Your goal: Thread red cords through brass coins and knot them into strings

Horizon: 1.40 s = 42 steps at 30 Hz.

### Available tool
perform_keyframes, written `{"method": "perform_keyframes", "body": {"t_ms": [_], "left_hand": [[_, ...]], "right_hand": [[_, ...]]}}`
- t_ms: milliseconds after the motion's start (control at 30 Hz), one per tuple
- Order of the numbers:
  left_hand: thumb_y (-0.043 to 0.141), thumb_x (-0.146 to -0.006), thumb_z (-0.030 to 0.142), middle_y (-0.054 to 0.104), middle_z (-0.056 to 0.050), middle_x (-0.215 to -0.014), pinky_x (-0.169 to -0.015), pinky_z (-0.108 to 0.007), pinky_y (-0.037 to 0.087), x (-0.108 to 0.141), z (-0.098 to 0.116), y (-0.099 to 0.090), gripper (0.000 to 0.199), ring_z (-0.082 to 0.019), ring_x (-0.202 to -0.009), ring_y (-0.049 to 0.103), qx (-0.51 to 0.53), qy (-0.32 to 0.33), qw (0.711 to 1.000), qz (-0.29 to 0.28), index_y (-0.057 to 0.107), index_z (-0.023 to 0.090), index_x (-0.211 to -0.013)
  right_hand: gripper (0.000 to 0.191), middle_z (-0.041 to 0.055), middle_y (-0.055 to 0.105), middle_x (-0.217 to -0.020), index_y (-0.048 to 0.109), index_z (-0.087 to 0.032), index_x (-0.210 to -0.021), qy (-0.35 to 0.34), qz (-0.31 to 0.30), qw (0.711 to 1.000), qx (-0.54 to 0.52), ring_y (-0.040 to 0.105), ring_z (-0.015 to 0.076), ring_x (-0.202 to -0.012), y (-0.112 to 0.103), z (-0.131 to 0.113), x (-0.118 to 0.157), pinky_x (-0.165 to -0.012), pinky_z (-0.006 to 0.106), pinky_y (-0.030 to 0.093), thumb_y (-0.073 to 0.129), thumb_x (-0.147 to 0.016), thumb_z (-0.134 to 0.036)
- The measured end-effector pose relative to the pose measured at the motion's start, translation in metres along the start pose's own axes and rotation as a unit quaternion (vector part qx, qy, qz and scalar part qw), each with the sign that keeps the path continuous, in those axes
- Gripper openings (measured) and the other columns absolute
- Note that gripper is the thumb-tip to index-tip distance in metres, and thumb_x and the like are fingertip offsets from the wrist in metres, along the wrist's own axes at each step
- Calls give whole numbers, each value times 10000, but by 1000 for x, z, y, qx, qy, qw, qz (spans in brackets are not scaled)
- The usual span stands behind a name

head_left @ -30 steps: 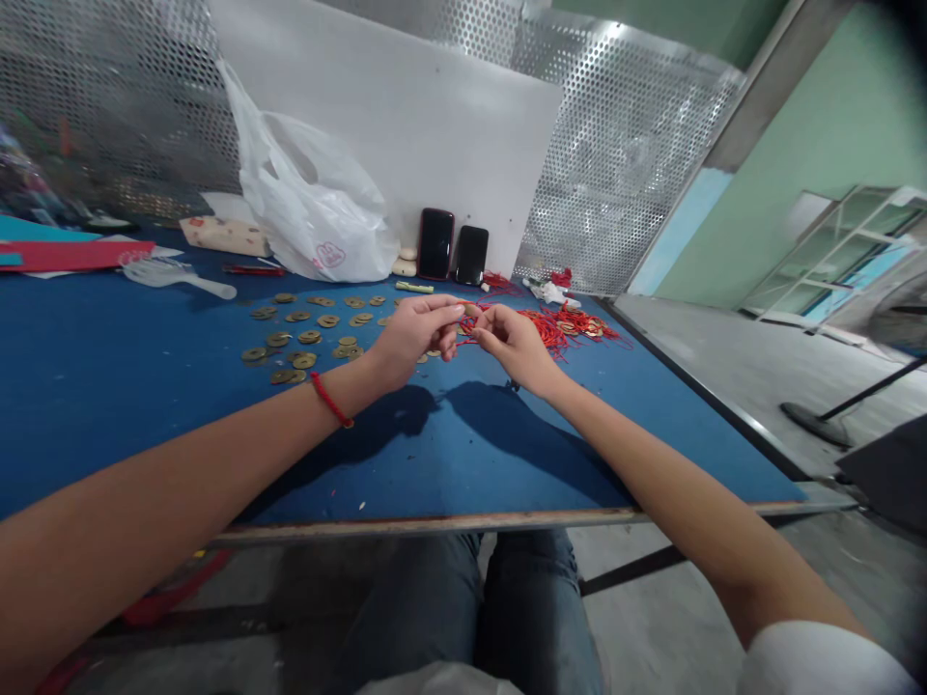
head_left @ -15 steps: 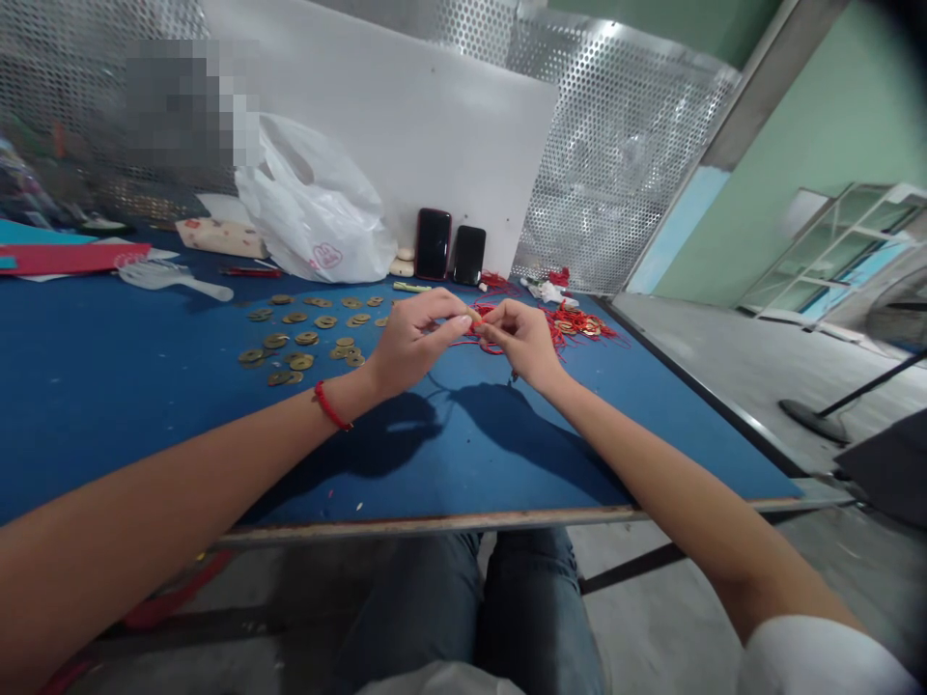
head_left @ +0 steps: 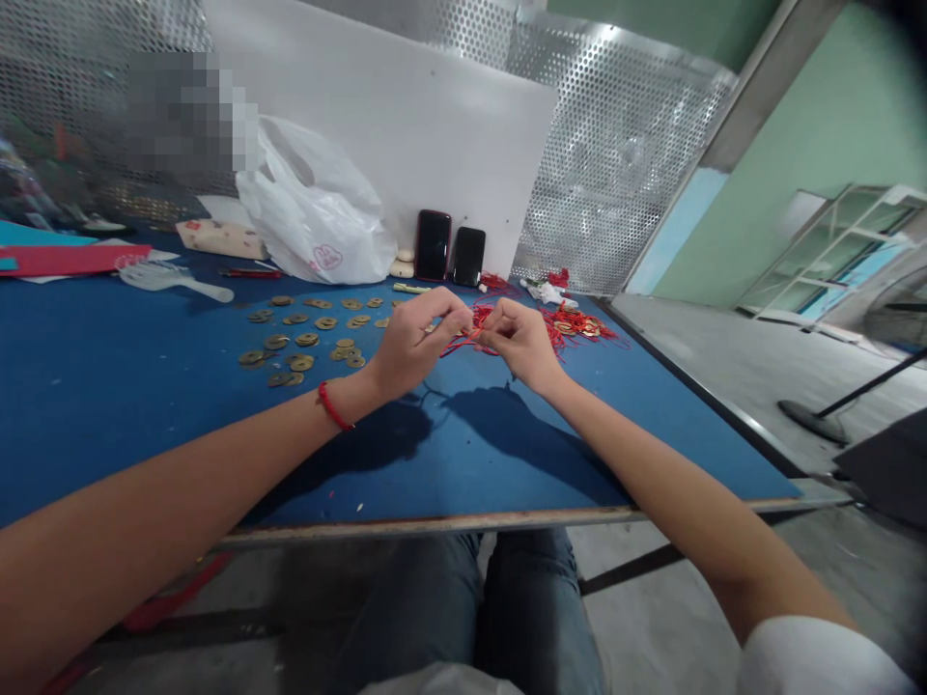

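My left hand (head_left: 418, 340) is closed in a pinch, with a red bracelet around its wrist. Just to its right, the fingertips of my right hand (head_left: 522, 340) pinch too. A thin red cord (head_left: 475, 334) runs between both sets of fingertips, held above the blue table; any coin on it is hidden by the fingers. Left of my hands lie several small piles of brass coins (head_left: 306, 339) with holes. Beyond my right hand is a tangled heap of red cords with coins (head_left: 585, 324).
Along the back stand a white plastic bag (head_left: 319, 217), two dark phones, one being this left phone (head_left: 433, 245), and a white panel (head_left: 406, 106). A clear plastic fork-shaped hand (head_left: 174, 279) and a red strip (head_left: 72, 258) lie at left. The table's wooden front edge (head_left: 435, 527) is near my lap.
My left fingers have curled inward, and the tan coin-like edge seen at their tips no longer shows. More red cord is visible between and below the hands. The right hand has barely moved.
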<state>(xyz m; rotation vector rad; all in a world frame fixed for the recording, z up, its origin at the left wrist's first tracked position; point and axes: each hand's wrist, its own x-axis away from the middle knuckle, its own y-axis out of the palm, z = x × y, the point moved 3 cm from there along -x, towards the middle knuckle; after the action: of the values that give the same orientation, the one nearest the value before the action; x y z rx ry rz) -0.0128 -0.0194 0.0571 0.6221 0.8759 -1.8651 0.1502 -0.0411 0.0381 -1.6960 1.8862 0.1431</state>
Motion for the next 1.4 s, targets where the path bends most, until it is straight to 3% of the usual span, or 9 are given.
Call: {"method": "perform_keyframes", "body": {"t_ms": [100, 167, 300, 500, 667, 867, 967, 1100, 1400], "left_hand": [[583, -883, 260, 648, -25, -866, -771, -225, 447, -2, -4, 0, 119, -145, -815, 583, 33, -33, 998, 41, 679, 190, -878], [646, -840, 265, 673, -30, -902, -762, -211, 459, -2, -8, 3, 115, -144, -834, 606, 46, -56, 997, 17, 684, 181, -909], [726, -773, 310, 696, -42, -764, -662, -212, 479, -1, -19, 8, 161, -145, -701, 623, 39, -101, 993, -46, 709, 153, -807], [694, -776, 182, 681, -31, -640, -530, -177, 441, -2, -16, 6, 73, -102, -551, 581, 94, -131, 986, -36, 724, 137, -728], [679, -765, 93, 646, -22, -582, -510, -162, 428, -5, -11, 6, 79, -80, -503, 543, 128, -175, 975, -45, 718, 117, -700], [681, -791, 146, 644, -24, -603, -492, -161, 407, -6, -14, 5, 76, -75, -503, 527, 125, -156, 977, -75, 717, 122, -728], [694, -791, 184, 627, -24, -574, -465, -168, 386, -6, -15, 5, 67, -80, -483, 514, 129, -155, 975, -93, 725, 126, -774], [781, -728, 229, 678, -58, -658, -464, -170, 388, -5, -17, 6, 145, -84, -511, 530, 157, -157, 968, -115, 719, 126, -810], [856, -624, 261, 705, -71, -730, -615, -214, 516, -3, -13, 5, 256, -156, -682, 667, 178, -159, 961, -141, 708, 137, -792]], "right_hand": [[227, -12, 620, -603, 489, -185, -693, -5, -14, 1000, 11, 549, 92, -551, 2, -1, 1, -556, 225, 374, 695, -726, -276], [221, -16, 622, -603, 497, -185, -702, -15, -25, 999, 22, 537, 85, -541, 2, -2, 1, -550, 222, 367, 688, -745, -286], [221, -17, 627, -610, 513, -175, -714, -34, -26, 997, 64, 518, 71, -537, 2, -4, 2, -547, 214, 354, 676, -775, -311], [159, -9, 648, -655, 523, -175, -736, -39, -40, 996, 65, 582, 92, -609, 3, -6, 3, -616, 225, 410, 662, -767, -247], [152, -11, 642, -638, 546, -167, -756, -13, -55, 997, 45, 570, 86, -589, 3, -9, 2, -589, 213, 389, 677, -734, -242], [343, -5, 636, -614, 513, -165, -753, 40, -82, 995, -38, 579, 90, -589, 2, -3, -2, -555, 193, 370, 765, -663, -380], [397, -10, 634, -610, 493, -167, -753, 73, -92, 991, -69, 504, 53, -522, 1, -2, -2, -507, 174, 319, 777, -652, -425], [374, -23, 639, -593, 494, -169, -768, 105, -103, 987, -71, 318, 8, -410, -1, -4, 0, -415, 171, 177, 765, -673, -409], [351, -44, 632, -580, 481, -161, -757, 171, -192, 955, -147, 321, -8, -378, -1, -9, 4, -377, 148, 161, 775, -649, -320]]}}
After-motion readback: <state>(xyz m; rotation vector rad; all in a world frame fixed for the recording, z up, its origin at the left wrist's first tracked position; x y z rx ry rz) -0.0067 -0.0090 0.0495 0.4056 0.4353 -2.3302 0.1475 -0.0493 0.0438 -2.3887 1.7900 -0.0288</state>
